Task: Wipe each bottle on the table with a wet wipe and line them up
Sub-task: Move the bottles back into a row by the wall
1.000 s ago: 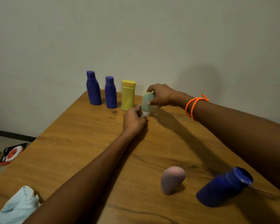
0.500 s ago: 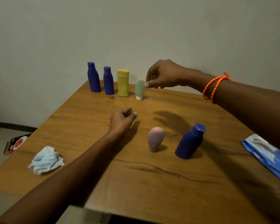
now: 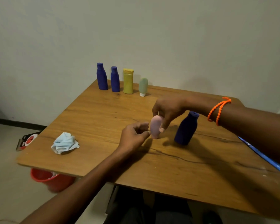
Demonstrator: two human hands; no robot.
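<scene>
Right hand (image 3: 167, 110) reaches in from above and pinches the small pink rounded soft bottle (image 3: 155, 126) between thumb and fingers, near the middle of the wooden desk (image 3: 200, 167). Bottle looks upright; can't tell if its base touches the desk. Orange beaded bracelet (image 3: 218, 110) on the right wrist.

Left hand (image 3: 134, 136) sits just left of the pink bottle, fingers curled, fingertips (image 3: 148, 132) at or touching its lower side (contact is hard to confirm, some blur). It is not wrapped around the bottle and grips nothing else.

Just right of the pink bottle: a dark blue plastic bottle with a cap (image 3: 187, 128), standing, leaning slightly.

Row at the far desk edge by the wall, left to right: tall dark blue bottle (image 3: 101, 76), shorter dark blue bottle (image 3: 115, 79), yellow flat-sided bottle (image 3: 128, 81), small pale green tube standing on its white cap (image 3: 143, 86). All upright, near each other, not touching.

Crumpled light blue wet wipe (image 3: 64, 143) lies on the desk's left side, well apart from both hands.

Blue wipes packet (image 3: 265, 159) at the right desk edge, mostly hidden by the right arm. Red bucket (image 3: 50, 178) on the floor under the desk's left corner; red-and-black box (image 3: 27, 141) on the floor beside it.
</scene>
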